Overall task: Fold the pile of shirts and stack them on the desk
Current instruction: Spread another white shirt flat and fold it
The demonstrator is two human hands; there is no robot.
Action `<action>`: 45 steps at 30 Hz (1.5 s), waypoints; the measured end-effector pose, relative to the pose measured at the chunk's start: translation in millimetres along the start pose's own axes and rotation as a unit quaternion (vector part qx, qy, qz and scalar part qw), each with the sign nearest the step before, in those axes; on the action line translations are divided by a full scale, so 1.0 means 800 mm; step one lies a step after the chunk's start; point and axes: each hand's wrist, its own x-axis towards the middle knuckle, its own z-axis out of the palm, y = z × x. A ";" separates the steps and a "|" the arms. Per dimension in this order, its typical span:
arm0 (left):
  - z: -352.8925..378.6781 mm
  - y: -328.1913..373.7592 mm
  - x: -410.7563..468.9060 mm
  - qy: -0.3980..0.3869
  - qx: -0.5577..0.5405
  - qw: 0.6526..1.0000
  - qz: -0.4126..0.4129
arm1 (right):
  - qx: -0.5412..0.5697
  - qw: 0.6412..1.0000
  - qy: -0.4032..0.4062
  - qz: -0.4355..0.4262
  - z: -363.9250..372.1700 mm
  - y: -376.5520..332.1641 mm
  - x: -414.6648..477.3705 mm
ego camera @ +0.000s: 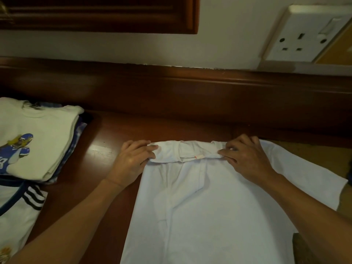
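Shirt (209, 206) white, lies flat on table (114, 134), collar end far from person. Left hand (133, 159) pinches left collar corner; right hand (245, 159) pinches right corner. Fabric looks light, limp, wrinkles easily; best taken at shoulders. Folded stack (38, 138) well left.

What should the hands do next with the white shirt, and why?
Probably fold the right sleeve in over the shirt. The left hand and right hand pinch it at the collar. Its left side looks already folded in straight, but that sleeve sticks out sideways.
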 end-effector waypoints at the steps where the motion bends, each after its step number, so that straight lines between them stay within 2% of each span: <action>1: -0.001 -0.002 0.000 -0.002 0.000 1.000 -0.007 | -0.005 1.000 0.006 0.004 0.002 0.001 -0.001; 3: -0.004 -0.003 0.003 0.001 -0.013 0.999 -0.045 | -0.008 1.000 0.018 0.021 0.007 0.005 -0.003; 5: -0.007 0.000 0.011 0.010 -0.049 0.990 -0.135 | 0.007 0.998 0.026 0.058 0.010 0.006 0.001; 7: -0.016 0.005 0.027 0.028 -0.129 0.956 -0.260 | 0.031 0.992 0.033 0.116 0.008 0.007 0.014; 9: -0.020 0.001 0.050 0.052 -0.239 0.899 -0.364 | 0.057 0.981 0.044 0.181 0.004 0.008 0.037; 11: -0.018 -0.007 0.073 0.060 -0.263 0.865 -0.423 | 0.056 0.968 0.041 0.243 0.001 0.007 0.060; 13: -0.011 -0.010 0.083 0.055 -0.229 0.857 -0.459 | 0.051 0.954 0.032 0.294 -0.001 0.002 0.073; 14: -0.008 -0.008 0.082 0.056 -0.194 0.866 -0.457 | 0.052 0.951 0.042 0.300 -0.003 -0.003 0.075; 16: -0.002 0.002 0.074 0.045 -0.099 0.915 -0.390 | 0.053 0.956 0.064 0.281 -0.004 -0.014 0.068; 18: 0.005 0.013 0.062 -0.049 -0.002 0.962 -0.269 | 0.054 0.969 0.029 0.240 0.000 -0.023 0.053; 20: 0.016 0.016 0.053 -0.177 0.064 0.961 -0.201 | 0.059 0.977 -0.034 0.200 0.004 -0.032 0.034; 22: 0.023 0.017 0.046 -0.228 0.047 0.948 -0.219 | 0.056 0.981 -0.048 0.177 0.005 -0.045 0.015; 24: 0.023 0.025 0.039 -0.193 -0.020 0.949 -0.248 | 0.050 0.983 -0.028 0.176 0.002 -0.068 0.001; 27: 0.016 0.050 0.030 -0.083 -0.046 0.962 -0.256 | 0.084 0.966 -0.092 0.225 0.002 -0.115 0.002; 29: 0.014 0.063 0.032 -0.048 -0.060 0.958 -0.276 | 0.118 0.948 -0.113 0.272 0.007 -0.137 0.011; 31: 0.016 0.068 0.038 -0.085 -0.059 0.952 -0.288 | 0.140 0.941 -0.082 0.298 0.008 -0.147 0.019; 34: 0.019 0.059 0.047 -0.208 -0.020 0.940 -0.269 | 0.137 0.944 0.018 0.301 -0.002 -0.157 0.020; 36: 0.020 0.051 0.052 -0.228 -0.005 0.944 -0.241 | 0.124 0.942 0.046 0.308 -0.007 -0.160 0.014; 37: 0.019 0.050 0.054 -0.212 0.001 0.951 -0.227 | 0.121 0.940 0.028 0.317 -0.007 -0.160 0.009; 39: 0.013 0.056 0.059 -0.125 0.010 0.968 -0.216 | 0.127 0.934 -0.025 0.334 -0.002 -0.155 -0.002; 41: 0.009 0.066 0.059 -0.002 0.000 0.973 -0.233 | 0.129 0.936 -0.030 0.326 0.000 -0.151 -0.012; 42: 0.009 0.072 0.057 0.031 -0.011 0.969 -0.243 | 0.127 0.938 -0.019 0.322 -0.001 -0.151 -0.016; 43: 0.012 0.075 0.054 0.033 -0.021 0.968 -0.249 | 0.127 0.938 -0.016 0.321 -0.003 -0.152 -0.018; 45: 0.023 0.075 0.042 -0.029 -0.018 0.971 -0.235 | 0.122 0.944 -0.047 0.304 -0.004 -0.154 -0.023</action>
